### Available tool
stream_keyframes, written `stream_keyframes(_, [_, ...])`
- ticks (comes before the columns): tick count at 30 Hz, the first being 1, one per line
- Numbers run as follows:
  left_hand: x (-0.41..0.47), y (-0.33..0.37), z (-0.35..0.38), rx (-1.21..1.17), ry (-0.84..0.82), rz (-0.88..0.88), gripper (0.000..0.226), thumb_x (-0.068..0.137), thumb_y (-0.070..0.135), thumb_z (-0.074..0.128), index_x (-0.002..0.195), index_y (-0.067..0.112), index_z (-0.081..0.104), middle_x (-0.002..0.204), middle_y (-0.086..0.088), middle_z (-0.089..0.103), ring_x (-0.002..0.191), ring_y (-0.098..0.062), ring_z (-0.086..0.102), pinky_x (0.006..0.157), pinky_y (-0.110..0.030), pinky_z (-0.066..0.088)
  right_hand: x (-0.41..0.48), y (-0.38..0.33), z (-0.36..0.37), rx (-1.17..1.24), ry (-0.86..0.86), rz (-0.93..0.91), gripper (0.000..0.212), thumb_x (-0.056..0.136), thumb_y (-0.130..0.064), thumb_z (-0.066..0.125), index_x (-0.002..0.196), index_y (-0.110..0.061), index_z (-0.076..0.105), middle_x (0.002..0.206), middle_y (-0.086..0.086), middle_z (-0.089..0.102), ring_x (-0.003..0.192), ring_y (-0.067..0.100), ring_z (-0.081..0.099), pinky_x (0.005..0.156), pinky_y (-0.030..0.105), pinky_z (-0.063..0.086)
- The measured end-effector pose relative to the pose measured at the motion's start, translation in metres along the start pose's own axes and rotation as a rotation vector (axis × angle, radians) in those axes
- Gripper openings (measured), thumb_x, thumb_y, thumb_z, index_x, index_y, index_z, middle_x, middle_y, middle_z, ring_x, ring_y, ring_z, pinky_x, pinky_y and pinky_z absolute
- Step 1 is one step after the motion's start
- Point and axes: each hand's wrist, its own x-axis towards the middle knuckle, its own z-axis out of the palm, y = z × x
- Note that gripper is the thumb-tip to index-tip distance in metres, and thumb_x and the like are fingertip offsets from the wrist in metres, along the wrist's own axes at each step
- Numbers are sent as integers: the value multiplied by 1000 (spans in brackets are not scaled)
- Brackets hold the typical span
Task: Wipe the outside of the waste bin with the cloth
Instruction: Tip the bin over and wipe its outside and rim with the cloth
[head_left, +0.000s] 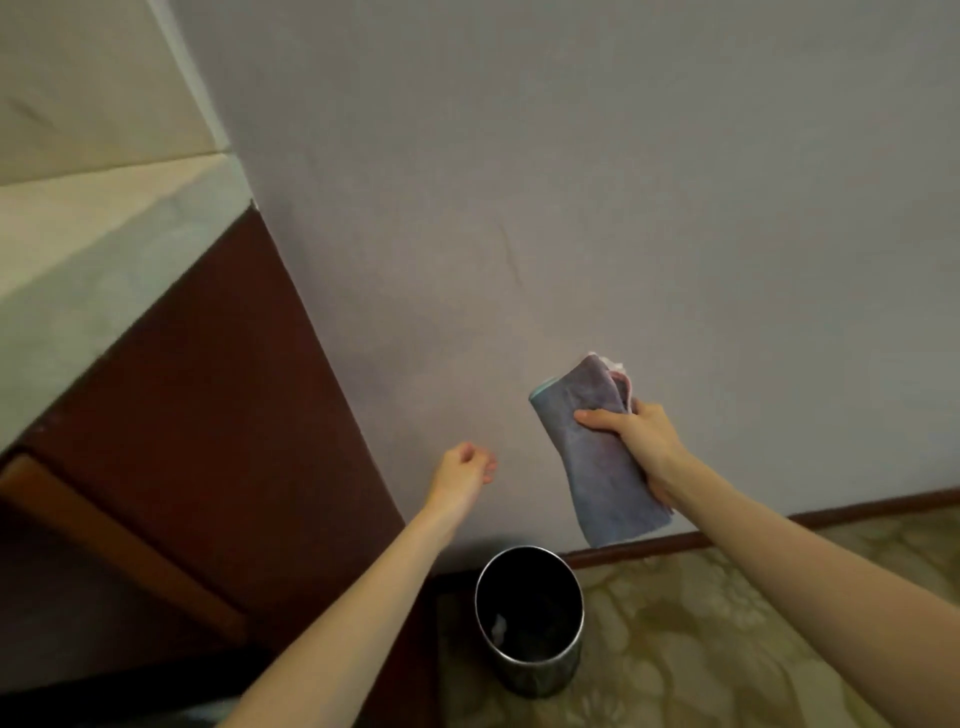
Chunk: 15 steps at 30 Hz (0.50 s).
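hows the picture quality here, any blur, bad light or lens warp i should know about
Head view: dim, flat indoor light with no harsh glare. The whole frame is soft, and the left hand looks slightly smeared. The wide lens bows the baseboard. The inside of the waste bin is nearly black, with only a faint sheen on its rim. The cloth in the right hand is readable.

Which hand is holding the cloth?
The right hand: its fingers and thumb grip the folded blue-grey cloth. The left hand holds nothing, its fingers loosely curled.
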Motion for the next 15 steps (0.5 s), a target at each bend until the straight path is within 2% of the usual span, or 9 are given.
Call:
stream_keyframes(1, [6,-18,7,21,-2,5,32,95,1,43,67,15,50,68,-2,54,63,-14,49,50,-9,40,5,17,-5,2,1,6,15,70,-10,76,81,-6,67,64,0,72,58,12,68,45,20,49])
stream_keyframes(4, [23,-73,29,78,10,-6,33,93,-1,44,65,16,50,68,-5,54,77,-24,54,77,-36,49,23,72,-20,-1,6,16,15,70,-11,76,80,-6,68,66,1,72,60,12,68,48,21,51])
stream_keyframes(6, [35,-111,44,96,19,-11,32,91,-3,44,66,16,51,68,-6,56,84,-27,56,90,-48,47,36,111,-29,-7,7,15,14,70,-10,76,79,-6,67,64,1,71,59,12,68,46,21,50])
stream_keyframes(8, [49,-150,57,133,18,0,30,91,0,46,68,18,53,74,-9,60,87,-33,61,93,-52,48,49,151,-37,0,8,12,12,71,-10,76,78,-7,67,63,-1,71,58,11,68,45,20,49])
stream_keyframes(10, [62,-189,70,185,1,-1,24,91,6,47,73,20,56,89,-15,66,95,-37,64,93,-50,48,64,192,-45,-1,14,18,12,70,-11,76,78,-7,68,64,0,72,59,12,68,47,21,50])
stream_keyframes(12, [75,-227,85,232,-22,-2,18,91,11,49,79,22,57,101,-18,68,98,-36,64,93,-47,49,78,233,-54,-31,18,27,15,69,-13,76,80,-6,68,67,3,71,61,14,68,51,23,50])
stream_keyframes(15, [91,-278,103,268,-28,11,15,89,17,52,80,27,58,103,-15,70,97,-31,65,92,-44,50,99,291,-67,-65,35,33,20,67,-17,78,80,-5,68,70,6,72,63,17,68,57,28,51])
